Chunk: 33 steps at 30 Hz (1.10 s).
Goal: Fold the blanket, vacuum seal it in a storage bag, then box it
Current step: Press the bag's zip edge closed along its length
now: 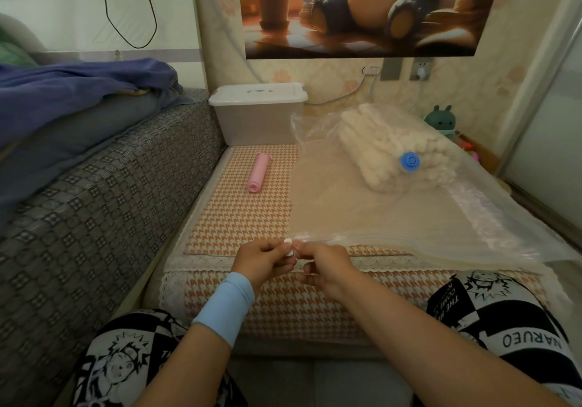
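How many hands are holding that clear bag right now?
2. The left hand pinches the white clip on the near edge of the bag; the right hand pinches that edge beside it.

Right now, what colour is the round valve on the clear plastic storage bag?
The round valve is blue; head view shows it.

Wear: one light-blue wristband, a plain stretch-fabric tube on the left wrist, just behind the left hand. Both forearms bare. Right hand sits right of the wristband, wrist bare. Pants are black-and-white blocky panels with manga print. Leg below-left of the wristband shows a spiky-haired cartoon face. Leg well right of the wristband shows another spiky head, white lettering "NARUEO" and a smaller text block, only partly readable. Pants length: can't tell.
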### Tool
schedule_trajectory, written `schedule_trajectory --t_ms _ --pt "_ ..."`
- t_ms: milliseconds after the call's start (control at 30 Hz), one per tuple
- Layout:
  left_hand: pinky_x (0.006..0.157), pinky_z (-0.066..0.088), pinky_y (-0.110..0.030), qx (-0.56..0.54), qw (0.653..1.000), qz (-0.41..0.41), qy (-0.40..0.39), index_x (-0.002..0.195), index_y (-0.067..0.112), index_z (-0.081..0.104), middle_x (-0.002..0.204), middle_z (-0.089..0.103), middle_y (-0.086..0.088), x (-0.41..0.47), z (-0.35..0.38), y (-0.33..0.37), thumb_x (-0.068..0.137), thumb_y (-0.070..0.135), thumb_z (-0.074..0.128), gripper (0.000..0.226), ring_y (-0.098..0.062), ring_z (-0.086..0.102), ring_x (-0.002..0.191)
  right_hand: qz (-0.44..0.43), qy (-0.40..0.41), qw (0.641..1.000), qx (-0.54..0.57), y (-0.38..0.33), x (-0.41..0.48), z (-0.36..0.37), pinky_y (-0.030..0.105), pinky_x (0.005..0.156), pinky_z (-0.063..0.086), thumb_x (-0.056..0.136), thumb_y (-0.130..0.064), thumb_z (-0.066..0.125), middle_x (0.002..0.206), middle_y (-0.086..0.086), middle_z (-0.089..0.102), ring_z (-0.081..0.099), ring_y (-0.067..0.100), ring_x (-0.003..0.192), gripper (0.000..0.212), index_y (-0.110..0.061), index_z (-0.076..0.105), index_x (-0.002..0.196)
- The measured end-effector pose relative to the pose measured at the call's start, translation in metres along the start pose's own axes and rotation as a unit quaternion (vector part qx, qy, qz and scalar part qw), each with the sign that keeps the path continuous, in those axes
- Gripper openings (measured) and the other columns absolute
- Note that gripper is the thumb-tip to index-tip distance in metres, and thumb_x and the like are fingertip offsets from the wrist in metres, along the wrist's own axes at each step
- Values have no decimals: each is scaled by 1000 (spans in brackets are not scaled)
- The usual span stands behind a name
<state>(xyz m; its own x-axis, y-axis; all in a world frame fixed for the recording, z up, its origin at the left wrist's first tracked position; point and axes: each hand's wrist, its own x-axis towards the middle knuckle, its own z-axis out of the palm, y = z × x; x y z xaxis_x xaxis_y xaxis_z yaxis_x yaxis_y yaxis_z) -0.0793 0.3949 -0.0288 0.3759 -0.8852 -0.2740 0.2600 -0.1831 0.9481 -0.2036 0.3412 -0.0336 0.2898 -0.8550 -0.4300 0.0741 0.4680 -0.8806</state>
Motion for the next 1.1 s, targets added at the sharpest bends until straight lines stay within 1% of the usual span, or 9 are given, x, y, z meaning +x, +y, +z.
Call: schedule_trajectory --t_ms 100,300,467,567,633,700,867,967,1100 --pt "63 58 -25 10 1000 1 -10 101 -3 70 80 73 -15 -3 3 -2 90 2 63 14 -17 71 68 15 -19 1000 9 4 0 -4 30 51 50 86 -13 76 81 10 69 45 15 49 19 2 73 97" --pt "61 57 -24 -33 999 -16 9 102 0 69 81 74 -13 -4 10 -5 90 8 66 15 -18 70 70 21 -54 998 33 -1 -5 -7 36 58 56 96 -24 65 83 11 65 56 19 53 28 1 67 109" --pt "62 57 -23 -41 999 -18 27 99 -1 69 85 74 -17 0 13 -4 89 6 67 13 -18 72 71 -29 8 999 -14 -1 -2 -11 36 58 59 91 -18 73 77 11 69 55 17 48 24 5 70 88" --pt "61 58 -24 -31 998 -10 44 96 -2 69 78 73 -16 0 18 -7 89 5 67 9 -18 70 66 -50 45 998 -17 5 2 -9 34 56 58 90 -16 74 68 16 67 57 17 44 26 9 70 86" --pt "60 58 -25 -13 998 -4 63 89 1 70 75 73 -15 -2 20 -10 88 3 67 3 -19 69 64 -56 62 996 -26 9 3 -7 36 60 61 90 -16 74 58 14 65 61 20 47 27 9 71 82" --pt "60 59 -25 -3 997 3 74 83 6 69 74 72 -15 -3 21 -11 88 2 67 7 -20 69 64 -57 74 995 -30 13 4 -6 43 67 64 90 -15 74 51 10 63 64 23 51 26 7 70 77" --pt "58 57 -23 12 997 15 74 78 8 68 71 72 -12 -4 19 -12 88 2 67 12 -16 68 59 -67 80 994 -28 17 4 0 48 70 63 89 -14 75 55 13 63 60 21 49 26 10 71 77" --pt "59 57 -22 -15 998 3 53 91 3 69 77 72 -14 -4 17 -9 89 5 66 4 -15 68 61 -69 56 996 -24 11 1 -1 44 65 63 90 -16 74 56 13 64 60 20 48 26 9 71 82" --pt "62 57 -23 -45 999 -12 25 97 -2 68 82 72 -16 -3 14 -4 89 7 67 12 -18 69 67 -63 26 998 -11 3 -3 -4 40 58 60 93 -20 70 71 16 68 58 22 51 28 8 69 93"
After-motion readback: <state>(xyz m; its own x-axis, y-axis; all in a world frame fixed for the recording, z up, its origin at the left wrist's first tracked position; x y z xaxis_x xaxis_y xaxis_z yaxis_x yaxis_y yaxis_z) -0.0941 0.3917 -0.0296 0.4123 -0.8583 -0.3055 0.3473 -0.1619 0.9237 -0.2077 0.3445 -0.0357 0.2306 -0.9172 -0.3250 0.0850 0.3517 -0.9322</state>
